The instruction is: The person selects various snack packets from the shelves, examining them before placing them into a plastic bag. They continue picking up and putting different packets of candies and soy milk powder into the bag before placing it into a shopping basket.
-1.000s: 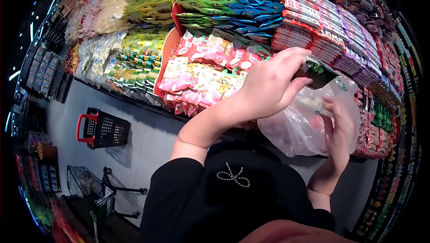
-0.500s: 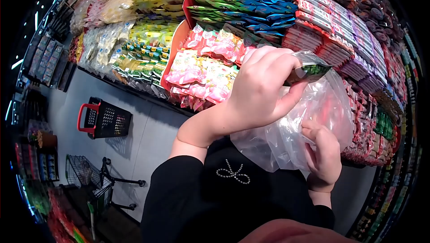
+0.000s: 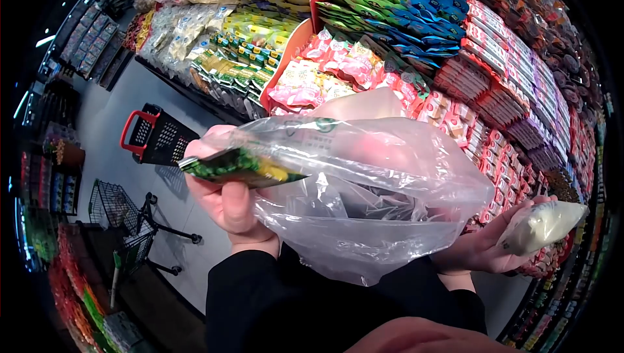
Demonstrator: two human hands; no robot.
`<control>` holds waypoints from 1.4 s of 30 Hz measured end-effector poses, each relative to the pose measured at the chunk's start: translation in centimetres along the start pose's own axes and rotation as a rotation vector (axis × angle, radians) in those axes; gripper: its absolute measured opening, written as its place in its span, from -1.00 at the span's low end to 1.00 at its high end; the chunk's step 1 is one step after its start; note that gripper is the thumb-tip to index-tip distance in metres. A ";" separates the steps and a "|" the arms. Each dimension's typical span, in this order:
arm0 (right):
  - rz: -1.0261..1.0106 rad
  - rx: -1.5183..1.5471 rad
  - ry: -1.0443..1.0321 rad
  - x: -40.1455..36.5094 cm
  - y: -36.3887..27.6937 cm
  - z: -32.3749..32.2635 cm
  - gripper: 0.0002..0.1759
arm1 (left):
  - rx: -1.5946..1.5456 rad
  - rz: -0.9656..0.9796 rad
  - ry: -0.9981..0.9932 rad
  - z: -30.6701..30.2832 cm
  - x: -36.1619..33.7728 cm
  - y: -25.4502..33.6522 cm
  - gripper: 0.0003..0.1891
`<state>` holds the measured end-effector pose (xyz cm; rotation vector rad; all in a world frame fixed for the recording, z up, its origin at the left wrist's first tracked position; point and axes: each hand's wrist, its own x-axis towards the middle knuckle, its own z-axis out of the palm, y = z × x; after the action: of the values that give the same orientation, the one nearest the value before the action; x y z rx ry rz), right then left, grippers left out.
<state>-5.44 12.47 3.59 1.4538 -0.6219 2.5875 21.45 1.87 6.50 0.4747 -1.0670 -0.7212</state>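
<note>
Plastic bag (image 3: 370, 216) billows, crinkled, between flat green packet (image 3: 240, 166) and plump white pouch (image 3: 543, 226).

I see a long display shelf (image 3: 188, 86) packed with snacks: pink packets (image 3: 305, 90) in an orange-sided tray (image 3: 286, 54), green and blue packets (image 3: 403, 2) above them, red boxes (image 3: 481, 73) further right. On the grey floor (image 3: 110, 112) stand a black basket (image 3: 159, 138) with a red handle and a wire trolley (image 3: 123, 223).
</note>
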 end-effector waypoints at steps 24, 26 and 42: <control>0.760 0.077 -0.132 -16.4 6.6 30.4 -0.73 | -0.493 -0.301 -0.233 -50.9 10.7 9.1 -0.69; 0.763 0.059 -0.230 -16.5 8.0 33.0 -0.75 | -0.532 -0.560 -0.169 -54.9 11.1 10.1 -0.69; 0.373 -0.441 -0.581 -7.8 34.2 46.3 -0.80 | -0.374 -0.175 -0.216 -55.2 20.7 1.4 -0.81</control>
<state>25.58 -36.40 8.08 2.0607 -1.5440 2.0003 78.12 -11.67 -2.90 0.1702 -1.0674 -1.1220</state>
